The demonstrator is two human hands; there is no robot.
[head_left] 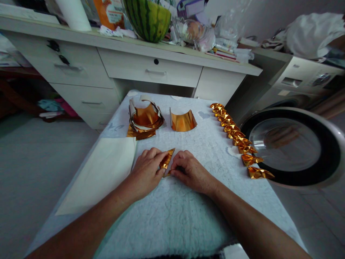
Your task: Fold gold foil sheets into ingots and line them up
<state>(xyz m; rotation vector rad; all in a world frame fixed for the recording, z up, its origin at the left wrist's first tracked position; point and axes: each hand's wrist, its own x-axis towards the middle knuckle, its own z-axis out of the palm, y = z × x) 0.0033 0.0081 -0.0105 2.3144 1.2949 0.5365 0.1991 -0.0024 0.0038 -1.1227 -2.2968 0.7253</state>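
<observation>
A small gold foil piece [167, 158], partly folded, lies between my two hands on the cloth-covered table. My left hand [149, 167] grips its left side between thumb and fingers. At its lower right corner my right hand [190, 171] is closed in a pinch on the edge. Beyond the hands, a curved gold sheet [183, 121] stands alone, and left of it sits a curled stack of gold sheets [145, 117]. Folded gold pieces [234, 133] form a slanting row along the table's right side.
A pale paper sheet [102, 172] lies at the table's left, near my left forearm. Behind the table is a white desk [151, 68] with half a watermelon [147, 19] and clutter on top. An open round washer door [291, 145] adjoins the right edge.
</observation>
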